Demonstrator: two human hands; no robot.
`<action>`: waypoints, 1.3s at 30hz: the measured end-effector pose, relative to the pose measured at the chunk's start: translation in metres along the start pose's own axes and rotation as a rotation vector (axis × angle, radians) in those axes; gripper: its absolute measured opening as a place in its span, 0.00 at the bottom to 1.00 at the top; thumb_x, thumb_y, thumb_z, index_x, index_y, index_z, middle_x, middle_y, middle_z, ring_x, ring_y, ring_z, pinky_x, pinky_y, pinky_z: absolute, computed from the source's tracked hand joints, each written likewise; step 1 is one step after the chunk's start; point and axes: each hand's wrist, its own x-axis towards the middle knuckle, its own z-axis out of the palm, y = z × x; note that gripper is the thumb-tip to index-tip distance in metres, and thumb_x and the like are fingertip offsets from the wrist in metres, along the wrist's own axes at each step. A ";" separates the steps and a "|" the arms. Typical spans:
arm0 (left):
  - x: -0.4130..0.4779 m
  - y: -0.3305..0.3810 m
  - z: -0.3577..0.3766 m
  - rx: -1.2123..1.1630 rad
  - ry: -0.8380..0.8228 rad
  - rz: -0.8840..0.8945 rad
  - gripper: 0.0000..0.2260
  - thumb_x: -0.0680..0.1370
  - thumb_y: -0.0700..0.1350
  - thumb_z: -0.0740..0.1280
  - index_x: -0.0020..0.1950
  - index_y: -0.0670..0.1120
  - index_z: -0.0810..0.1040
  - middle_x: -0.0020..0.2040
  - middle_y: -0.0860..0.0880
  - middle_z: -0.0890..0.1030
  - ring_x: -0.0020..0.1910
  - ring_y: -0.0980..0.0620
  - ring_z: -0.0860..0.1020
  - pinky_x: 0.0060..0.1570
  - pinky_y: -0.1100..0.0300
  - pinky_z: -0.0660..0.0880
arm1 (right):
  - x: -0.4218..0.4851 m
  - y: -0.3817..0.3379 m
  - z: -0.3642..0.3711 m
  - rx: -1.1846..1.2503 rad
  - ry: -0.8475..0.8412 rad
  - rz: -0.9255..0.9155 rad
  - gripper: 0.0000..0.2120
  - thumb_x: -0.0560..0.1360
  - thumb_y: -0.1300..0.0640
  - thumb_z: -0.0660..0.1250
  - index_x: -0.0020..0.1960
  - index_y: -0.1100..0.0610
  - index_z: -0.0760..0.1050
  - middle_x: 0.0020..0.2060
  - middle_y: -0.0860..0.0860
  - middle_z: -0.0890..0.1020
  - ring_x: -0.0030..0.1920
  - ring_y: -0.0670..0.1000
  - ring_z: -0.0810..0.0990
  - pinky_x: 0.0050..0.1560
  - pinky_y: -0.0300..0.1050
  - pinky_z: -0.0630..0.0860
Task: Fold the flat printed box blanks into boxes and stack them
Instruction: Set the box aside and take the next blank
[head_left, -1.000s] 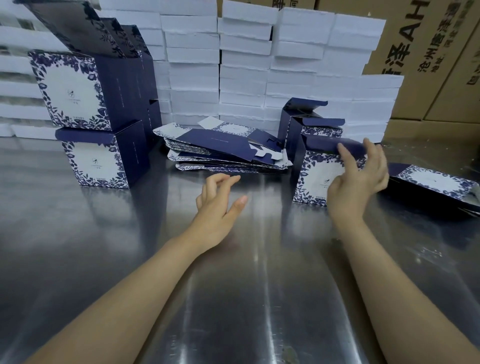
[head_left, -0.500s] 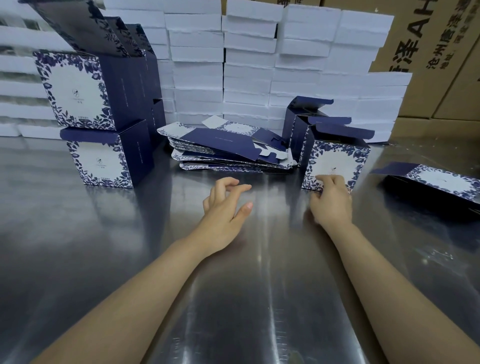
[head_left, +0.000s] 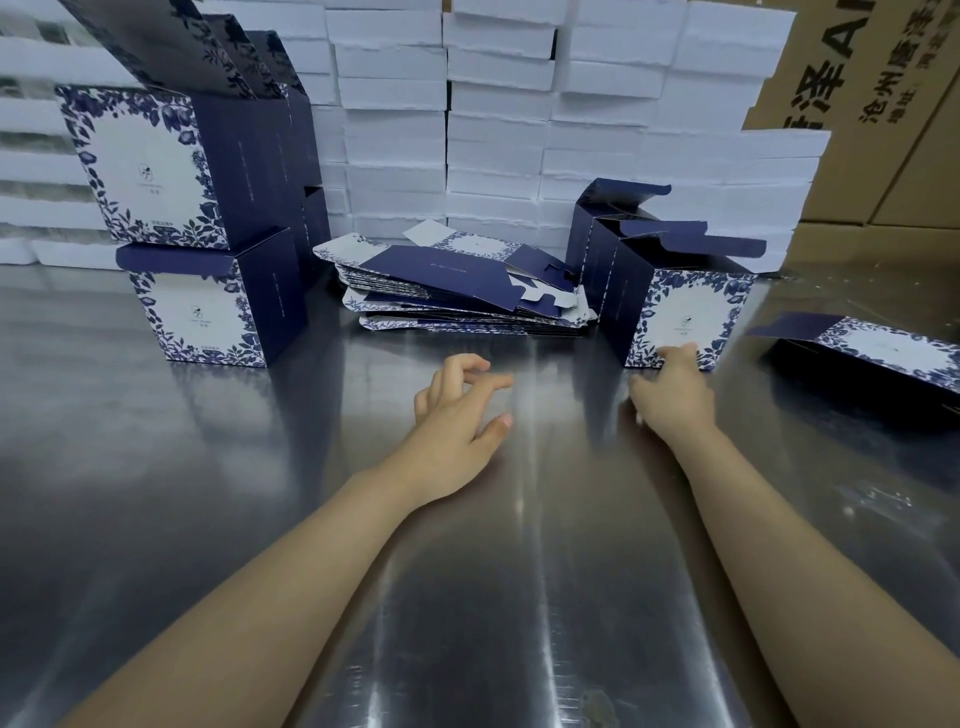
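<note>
A pile of flat navy-and-white floral box blanks (head_left: 457, 291) lies at the middle back of the steel table (head_left: 208, 467). Just right of it stands a folded box (head_left: 685, 306) with its lid flap up, and more folded boxes stand behind it. My right hand (head_left: 672, 392) touches the bottom front edge of that box with its fingertips. My left hand (head_left: 460, 410) hovers over the table in front of the pile, fingers loosely curled, holding nothing. Two folded boxes are stacked at the left (head_left: 208, 218).
Another folded box (head_left: 872, 358) lies on its side at the right edge. White cartons (head_left: 498, 130) are stacked along the back, and brown cardboard cases (head_left: 883, 104) stand at the back right.
My right hand came down from the box's lid flap to its bottom front edge. My left hand drifted slightly forward and stays empty.
</note>
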 end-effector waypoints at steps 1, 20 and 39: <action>0.000 0.000 0.000 0.008 -0.005 0.004 0.15 0.81 0.46 0.62 0.68 0.51 0.70 0.68 0.53 0.58 0.67 0.60 0.58 0.63 0.66 0.46 | -0.001 0.000 0.001 -0.023 0.032 -0.010 0.19 0.76 0.57 0.61 0.64 0.64 0.68 0.62 0.61 0.70 0.55 0.63 0.77 0.60 0.56 0.71; 0.013 -0.003 0.010 0.037 0.041 -0.172 0.21 0.79 0.44 0.63 0.72 0.44 0.67 0.64 0.49 0.65 0.67 0.51 0.61 0.68 0.59 0.59 | 0.006 -0.127 0.096 -0.522 0.110 -0.614 0.14 0.81 0.62 0.53 0.64 0.61 0.70 0.78 0.56 0.46 0.78 0.56 0.45 0.73 0.53 0.53; 0.018 -0.009 0.008 0.048 0.022 -0.158 0.16 0.80 0.43 0.61 0.68 0.47 0.72 0.64 0.51 0.68 0.64 0.51 0.69 0.65 0.56 0.61 | 0.026 -0.137 0.077 0.210 0.625 -0.718 0.21 0.73 0.78 0.55 0.63 0.70 0.74 0.62 0.63 0.75 0.51 0.64 0.75 0.48 0.53 0.74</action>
